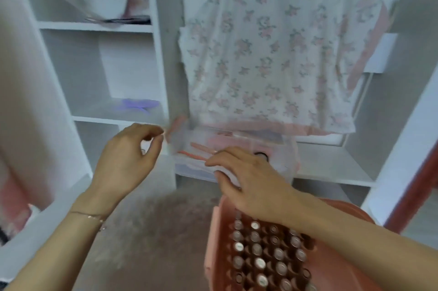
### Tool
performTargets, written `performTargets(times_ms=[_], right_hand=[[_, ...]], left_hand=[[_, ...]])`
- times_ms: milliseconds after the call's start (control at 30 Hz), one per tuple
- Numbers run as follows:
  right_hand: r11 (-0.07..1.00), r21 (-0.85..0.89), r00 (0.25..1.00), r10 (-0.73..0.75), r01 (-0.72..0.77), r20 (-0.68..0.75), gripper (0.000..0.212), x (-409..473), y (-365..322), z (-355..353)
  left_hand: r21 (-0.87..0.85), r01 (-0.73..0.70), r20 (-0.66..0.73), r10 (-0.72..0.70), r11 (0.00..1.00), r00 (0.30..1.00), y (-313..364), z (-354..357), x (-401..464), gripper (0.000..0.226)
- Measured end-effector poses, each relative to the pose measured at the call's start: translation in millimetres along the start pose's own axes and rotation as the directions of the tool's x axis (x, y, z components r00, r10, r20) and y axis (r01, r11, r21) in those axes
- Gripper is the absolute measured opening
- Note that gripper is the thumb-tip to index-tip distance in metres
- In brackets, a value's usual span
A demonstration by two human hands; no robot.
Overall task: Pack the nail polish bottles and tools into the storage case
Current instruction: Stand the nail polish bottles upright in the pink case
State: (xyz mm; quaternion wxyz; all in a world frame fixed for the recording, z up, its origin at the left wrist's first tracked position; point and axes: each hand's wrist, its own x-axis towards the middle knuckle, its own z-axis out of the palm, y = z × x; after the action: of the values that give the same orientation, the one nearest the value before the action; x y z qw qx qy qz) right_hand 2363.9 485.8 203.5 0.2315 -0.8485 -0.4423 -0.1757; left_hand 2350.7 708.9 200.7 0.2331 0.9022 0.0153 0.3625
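- Left hand (129, 158) hangs loosely curled, holding nothing, beside the clear storage case (189, 167).
- Right hand (248, 181) rests relaxed over the case, above the pink tray (213, 243) of nail polish bottles (259, 262).

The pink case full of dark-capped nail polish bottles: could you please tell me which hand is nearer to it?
Right. The right hand reaches over the pink case, its wrist above the bottles; the left hand hangs off to the left, apart.

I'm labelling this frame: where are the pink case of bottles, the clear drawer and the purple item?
pink case (214, 238), head view, its left wall.
clear drawer (189, 168), head view, its front face.
purple item (138, 103), head view, its middle, on the shelf.
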Motion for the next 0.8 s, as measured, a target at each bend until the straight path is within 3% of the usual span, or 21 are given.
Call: performTargets(times_ms=[100,200,333,433,567,700,800], right_hand=[[0.994,0.070,0.996,-0.086,0.083,0.033,0.024,35,-26,32],[0.989,0.128,0.982,-0.096,0.075,0.162,0.031,73,-47,83],[0.987,0.141,0.938,0.029,-0.083,0.346,0.043,128,-54,165],[0.969,0.097,0.909,0.174,-0.226,0.378,0.048,170,-40,217],[0.928,0.068,0.883,0.323,-0.366,0.340,0.050,207,-12,271],[0.899,0.130,0.896,0.385,-0.419,0.223,0.047,238,11,311],[0.918,0.072,0.890,0.354,-0.389,0.289,0.049,258,25,337]], left_hand=[[0.039,0.114,-0.010,-0.113,0.993,0.994,-57,-14,-15,0.011],[0.115,0.276,0.060,-0.284,0.954,0.957,-120,-12,-37,0.019],[0.272,0.411,0.195,-0.469,0.870,0.862,-189,6,-64,0.037],[0.375,0.430,0.228,-0.532,0.821,0.816,-223,19,-73,0.050],[0.473,0.397,0.159,-0.519,0.786,0.840,-247,36,-82,0.050],[0.461,0.380,0.107,-0.475,0.802,0.874,-262,43,-88,0.052],[0.453,0.374,0.075,-0.452,0.809,0.889,-270,43,-88,0.052]])
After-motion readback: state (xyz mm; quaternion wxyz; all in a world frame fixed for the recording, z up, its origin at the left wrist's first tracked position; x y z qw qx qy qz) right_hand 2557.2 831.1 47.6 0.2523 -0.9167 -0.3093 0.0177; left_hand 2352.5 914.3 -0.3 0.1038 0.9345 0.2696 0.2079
